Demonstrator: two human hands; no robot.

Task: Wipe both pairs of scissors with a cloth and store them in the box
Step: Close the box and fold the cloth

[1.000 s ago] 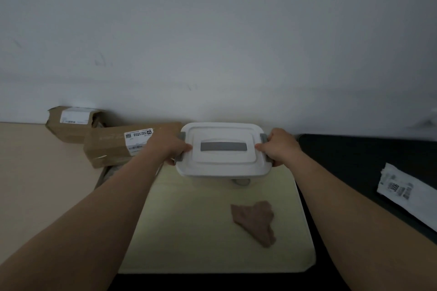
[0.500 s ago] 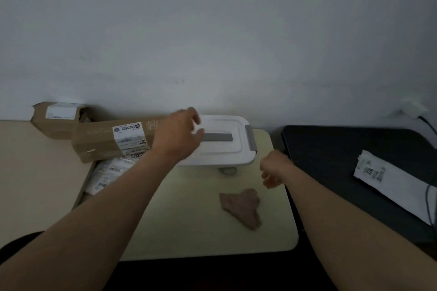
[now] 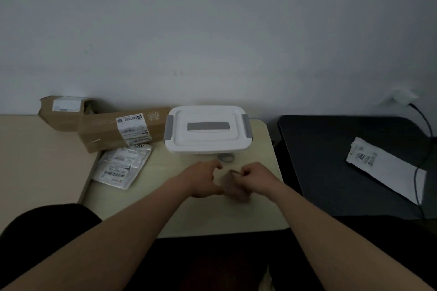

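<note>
Left hand [image 3: 205, 180] off box [image 3: 208, 114]; right hand [image 3: 255, 178] grips cloth [image 3: 231, 185].

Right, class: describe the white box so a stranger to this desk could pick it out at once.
Start at the pale desk against the wall. At its far edge, right of the brown cardboard cartons, sits the white box. Unlike them, it is plastic, with a closed lid, a grey strip on top and grey clasps at both ends.

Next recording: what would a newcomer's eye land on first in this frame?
The white plastic box with grey latches sits closed at the pale table's far edge. Just in front, the left hand and right hand meet at a crumpled brown cloth, which the right hand grips. A grey scissor handle loop peeks out at the box's front base.
</note>
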